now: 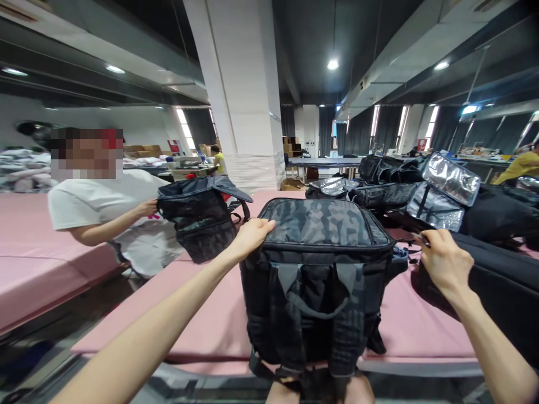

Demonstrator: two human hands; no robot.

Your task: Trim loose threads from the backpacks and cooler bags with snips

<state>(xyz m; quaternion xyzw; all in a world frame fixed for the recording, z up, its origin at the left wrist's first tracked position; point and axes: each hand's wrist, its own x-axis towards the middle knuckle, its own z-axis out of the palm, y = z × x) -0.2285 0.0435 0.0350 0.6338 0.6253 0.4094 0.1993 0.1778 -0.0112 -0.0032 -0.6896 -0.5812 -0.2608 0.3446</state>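
A dark camouflage cooler backpack [315,303] stands upright in front of me at the table's near edge, its lid closed over the top and its straps and carry handle facing me. At the lid's left corner, my left hand [255,235] grips the backpack, the thumb on top and the fingers mostly hidden behind. My right hand [446,261] is closed in the air to the right, apart from the backpack. A small dark item shows at its fingertips, too small to name. The far side of the backpack is hidden.
Across the pink-covered table [421,331], a person in a white shirt [113,199] holds another camouflage backpack [202,221] with its flap raised. Piled bags, some with silver linings [452,179], lie at the right, near a large black bag [501,280]. A wrapped pillar [248,112] rises behind.
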